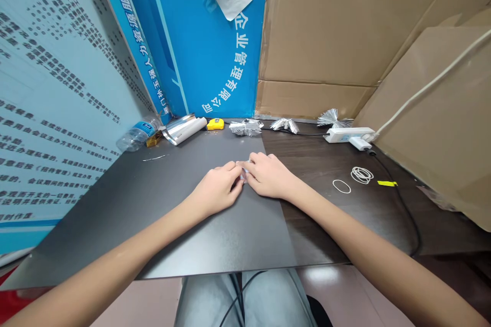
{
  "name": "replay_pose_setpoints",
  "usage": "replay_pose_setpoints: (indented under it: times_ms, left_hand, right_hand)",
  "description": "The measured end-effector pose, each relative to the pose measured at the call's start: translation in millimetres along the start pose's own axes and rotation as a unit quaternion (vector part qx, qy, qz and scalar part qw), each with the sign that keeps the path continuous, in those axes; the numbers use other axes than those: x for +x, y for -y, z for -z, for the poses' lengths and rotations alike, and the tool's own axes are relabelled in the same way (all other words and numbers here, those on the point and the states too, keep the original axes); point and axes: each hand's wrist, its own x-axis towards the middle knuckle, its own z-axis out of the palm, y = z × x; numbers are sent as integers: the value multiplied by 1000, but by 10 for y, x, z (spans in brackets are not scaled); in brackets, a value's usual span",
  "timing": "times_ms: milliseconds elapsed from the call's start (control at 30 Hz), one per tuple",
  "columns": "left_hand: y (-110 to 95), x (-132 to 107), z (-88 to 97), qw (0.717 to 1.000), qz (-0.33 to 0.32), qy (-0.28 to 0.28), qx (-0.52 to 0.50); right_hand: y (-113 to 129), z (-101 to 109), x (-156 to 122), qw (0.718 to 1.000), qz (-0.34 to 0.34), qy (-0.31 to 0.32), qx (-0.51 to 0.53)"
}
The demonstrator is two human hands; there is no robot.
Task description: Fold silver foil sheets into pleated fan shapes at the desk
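Note:
My left hand (220, 189) and my right hand (268, 174) meet fingertip to fingertip, low over the grey tabletop (153, 225). Both are closed, with fingers bent and pinching. Between them shows a sliver of something small and pale (243, 174), mostly covered by my fingers, so I cannot tell its kind. Behind my hands lies a bundle of thin silvery strips (246, 127), with a second bundle (284, 125) to its right.
Along the back stand a plastic bottle (138, 134), a foil roll (186, 130), a yellow tape measure (215, 124) and a white power strip (349, 136) with another silvery bundle (333, 118) behind it. White rubber bands (361, 175) and a yellow strip (387, 183) lie at right, near a black cable (408, 214).

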Motion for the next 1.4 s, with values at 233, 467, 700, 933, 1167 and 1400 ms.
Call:
replay_pose_setpoints:
  times_ms: [233, 467, 700, 933, 1167, 1400]
  left_hand:
    - [24, -5, 14, 1000, 0, 4, -5]
    - [49, 4, 40, 999, -41, 7, -5]
    - [198, 53, 70, 994, -103, 25, -31]
    - [287, 87, 128, 987, -149, 57, -21]
    - [353, 79, 131, 989, -112, 89, -46]
    - [378, 74, 145, 989, -105, 91, -58]
  right_hand:
    - [-29, 15, -83, 1000, -9, -5, 4]
    - [-61, -7, -167, 999, -24, -13, 33]
    - [-94, -42, -161, 998, -12, -10, 53]
    - [-106, -38, -169, 998, -12, 3, 55]
    - [-193, -68, -236, 997, -34, 32, 64]
    - [-294, -64, -384, 995, -64, 40, 68]
